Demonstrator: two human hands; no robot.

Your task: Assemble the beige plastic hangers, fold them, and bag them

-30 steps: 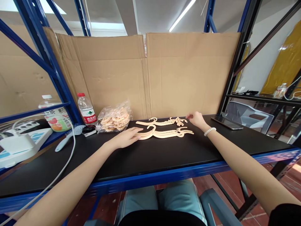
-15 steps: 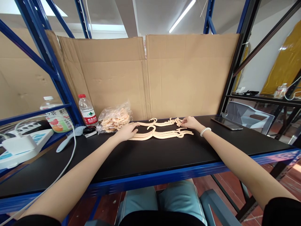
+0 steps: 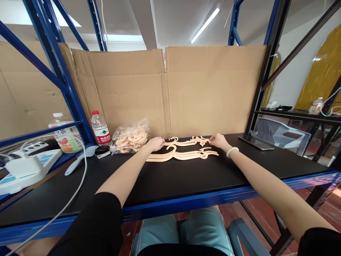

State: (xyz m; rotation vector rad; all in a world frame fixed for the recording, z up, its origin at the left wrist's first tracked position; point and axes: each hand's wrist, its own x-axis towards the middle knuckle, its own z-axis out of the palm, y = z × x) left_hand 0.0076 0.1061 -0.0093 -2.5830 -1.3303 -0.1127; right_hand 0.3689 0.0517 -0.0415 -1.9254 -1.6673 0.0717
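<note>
Cream plastic clothes hangers lie in two groups on the black tabletop: a nearer stack (image 3: 183,155) and a farther hanger (image 3: 183,143). My left hand (image 3: 156,143) is closed on the left end of the farther hanger, its fingertips partly hidden. Small cream plastic pieces (image 3: 201,140) lie loosely over that hanger's right end. At their right side, my right hand (image 3: 218,140) pinches the tip of one small piece. The nearer stack lies in front of both hands, its hook turned left.
A clear bag (image 3: 131,137) of cream pieces and a red-capped water bottle (image 3: 101,128) stand at the back left, near a hairbrush (image 3: 81,160). A tablet (image 3: 255,142) lies right. Cardboard (image 3: 213,89) walls the back; a white cable (image 3: 83,170) crosses the left.
My left hand has moved right and away from me, from beside the nearer stack to the farther hanger's end. My right hand has shifted slightly right, and the small pieces are more spread out.
</note>
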